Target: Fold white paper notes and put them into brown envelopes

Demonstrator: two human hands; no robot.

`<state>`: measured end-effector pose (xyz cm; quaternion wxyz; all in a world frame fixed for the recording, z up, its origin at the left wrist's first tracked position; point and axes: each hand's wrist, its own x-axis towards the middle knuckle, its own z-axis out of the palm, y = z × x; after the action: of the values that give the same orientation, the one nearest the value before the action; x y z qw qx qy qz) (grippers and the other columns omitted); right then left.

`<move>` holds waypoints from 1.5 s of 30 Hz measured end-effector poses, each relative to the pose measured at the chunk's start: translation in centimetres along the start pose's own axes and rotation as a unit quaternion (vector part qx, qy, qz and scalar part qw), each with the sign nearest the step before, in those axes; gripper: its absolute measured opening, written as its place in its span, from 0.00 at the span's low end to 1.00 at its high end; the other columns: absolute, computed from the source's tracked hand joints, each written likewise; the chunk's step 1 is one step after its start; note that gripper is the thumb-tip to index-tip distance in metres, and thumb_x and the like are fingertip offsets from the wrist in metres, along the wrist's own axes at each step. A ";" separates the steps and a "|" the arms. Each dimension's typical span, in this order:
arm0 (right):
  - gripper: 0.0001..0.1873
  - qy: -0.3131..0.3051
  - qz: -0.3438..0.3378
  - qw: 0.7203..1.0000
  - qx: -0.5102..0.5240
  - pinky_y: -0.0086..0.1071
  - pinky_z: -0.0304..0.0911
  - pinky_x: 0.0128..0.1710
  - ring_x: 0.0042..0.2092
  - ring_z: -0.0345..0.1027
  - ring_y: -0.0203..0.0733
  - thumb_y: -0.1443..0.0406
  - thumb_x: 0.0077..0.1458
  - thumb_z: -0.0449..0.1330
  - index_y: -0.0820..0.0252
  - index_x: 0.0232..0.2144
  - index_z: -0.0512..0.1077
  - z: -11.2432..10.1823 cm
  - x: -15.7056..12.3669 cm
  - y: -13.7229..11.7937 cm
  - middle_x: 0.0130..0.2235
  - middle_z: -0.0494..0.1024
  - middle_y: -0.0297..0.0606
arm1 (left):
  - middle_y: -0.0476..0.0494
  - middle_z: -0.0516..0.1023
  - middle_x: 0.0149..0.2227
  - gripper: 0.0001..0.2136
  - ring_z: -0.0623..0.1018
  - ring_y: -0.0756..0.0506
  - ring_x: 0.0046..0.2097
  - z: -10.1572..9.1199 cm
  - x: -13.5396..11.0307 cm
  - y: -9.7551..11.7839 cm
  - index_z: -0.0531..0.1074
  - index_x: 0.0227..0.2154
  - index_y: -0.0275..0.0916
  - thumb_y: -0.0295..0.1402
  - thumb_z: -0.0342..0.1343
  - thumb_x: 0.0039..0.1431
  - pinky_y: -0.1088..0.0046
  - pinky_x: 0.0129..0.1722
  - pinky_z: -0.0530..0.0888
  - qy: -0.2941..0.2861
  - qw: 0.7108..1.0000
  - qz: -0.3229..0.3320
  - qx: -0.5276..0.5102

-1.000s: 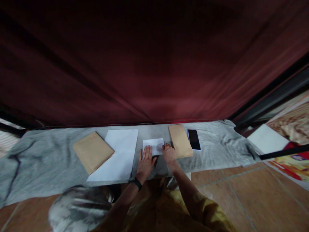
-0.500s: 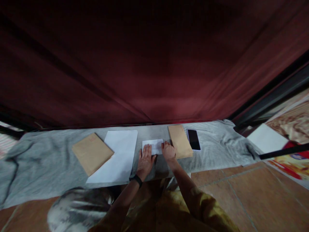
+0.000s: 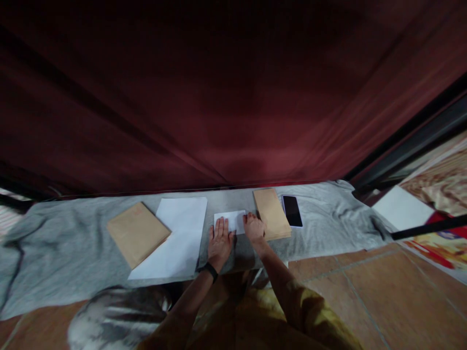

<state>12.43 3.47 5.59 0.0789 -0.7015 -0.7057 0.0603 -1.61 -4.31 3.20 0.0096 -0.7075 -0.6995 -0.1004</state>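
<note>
A small folded sheet of white paper [image 3: 237, 221] lies on the grey cloth in front of me. My left hand [image 3: 220, 245] rests flat on its left part, fingers stretched out and slightly spread. At the paper's right edge, my right hand [image 3: 254, 227] is closed, with its curled fingers on that edge; the fingertips are partly hidden. Just right of this hand is a stack of long brown envelopes [image 3: 272, 211]. Larger white sheets [image 3: 184, 238] lie to the left, partly under a stack of wide brown envelopes [image 3: 138, 233].
A smartphone [image 3: 292, 211] lies right of the long envelopes. The grey cloth [image 3: 328, 218] covers the narrow surface, and a dark red fabric [image 3: 233, 121] hangs behind it. Black frame bars [image 3: 430, 227] stand at the right, near a white panel [image 3: 404, 208]. Tiled floor [image 3: 346, 282] shows below.
Both hands stay on the folded paper in nearly the same pose. The view has shifted very slightly; nothing else visibly moved.
</note>
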 end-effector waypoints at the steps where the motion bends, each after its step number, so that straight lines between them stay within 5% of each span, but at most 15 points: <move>1: 0.17 0.001 0.000 1.000 0.001 0.34 0.71 0.35 0.39 0.80 0.48 0.61 0.70 0.49 0.66 0.46 0.75 0.0 0.0 0.0 0.39 0.83 0.53 | 0.35 0.56 0.71 0.27 0.51 0.39 0.72 0.1 0.0 0.1 0.54 0.68 0.32 0.38 0.38 0.71 0.51 0.70 0.52 0.001 1.000 -0.003 -0.001; 8: 0.18 0.018 -0.004 1.000 0.012 0.36 0.70 0.41 0.43 0.78 0.48 0.64 0.71 0.47 0.67 0.53 0.71 -0.4 -1.0 0.0 0.45 0.81 0.54 | 0.35 0.56 0.71 0.27 0.51 0.39 0.72 0.5 0.2 0.4 0.54 0.68 0.32 0.36 0.39 0.70 0.51 0.70 0.52 0.000 1.000 -0.024 -0.003; 16: 0.22 0.035 -0.252 0.963 0.093 0.43 0.52 0.66 0.66 0.58 0.44 0.62 0.71 0.46 0.60 0.62 0.66 1.7 -3.7 -1.5 0.65 0.68 0.43 | 0.38 0.54 0.71 0.27 0.50 0.39 0.73 1.2 0.2 0.1 0.55 0.68 0.33 0.27 0.37 0.67 0.52 0.70 0.52 -0.018 1.000 -0.016 0.015; 26: 0.27 0.068 -0.186 0.979 0.044 0.51 0.49 0.66 0.70 0.50 0.53 0.59 0.70 0.49 0.58 0.68 0.58 3.8 -3.8 0.1 0.70 0.54 0.50 | 0.33 0.54 0.71 0.27 0.52 0.39 0.72 1.2 -0.1 -0.1 0.52 0.69 0.31 0.35 0.39 0.69 0.52 0.69 0.54 0.034 0.998 -0.048 -0.014; 35: 0.28 0.080 -0.170 0.982 0.026 0.53 0.50 0.65 0.68 0.53 0.54 0.59 0.70 0.49 0.59 0.69 0.56 3.9 -3.9 0.4 0.70 0.56 0.53 | 0.28 0.54 0.70 0.28 0.54 0.38 0.72 0.7 -0.9 -0.7 0.50 0.69 0.25 0.34 0.37 0.70 0.52 0.69 0.56 0.053 0.995 -0.077 -0.030; 40: 0.29 0.062 -0.170 0.983 0.018 0.52 0.47 0.67 0.70 0.50 0.54 0.65 0.68 0.47 0.57 0.70 0.54 3.8 -4.1 0.6 0.71 0.52 0.50 | 0.33 0.54 0.71 0.27 0.53 0.41 0.72 0.4 0.9 1.6 0.52 0.68 0.28 0.34 0.38 0.70 0.55 0.70 0.56 0.027 0.997 0.021 -0.063; 45: 0.30 0.072 -0.176 0.982 0.009 0.52 0.47 0.67 0.70 0.48 0.54 0.69 0.67 0.46 0.60 0.69 0.54 4.1 -4.2 0.7 0.71 0.53 0.50 | 0.31 0.58 0.69 0.28 0.56 0.40 0.71 0.8 3.1 2.3 0.56 0.67 0.26 0.40 0.38 0.71 0.55 0.69 0.57 -0.013 0.998 0.008 -0.069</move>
<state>12.29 -0.64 1.37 0.1446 -0.5681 -0.8102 0.0011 0.77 -1.14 3.23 -0.0476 -0.7135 -0.6852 -0.1387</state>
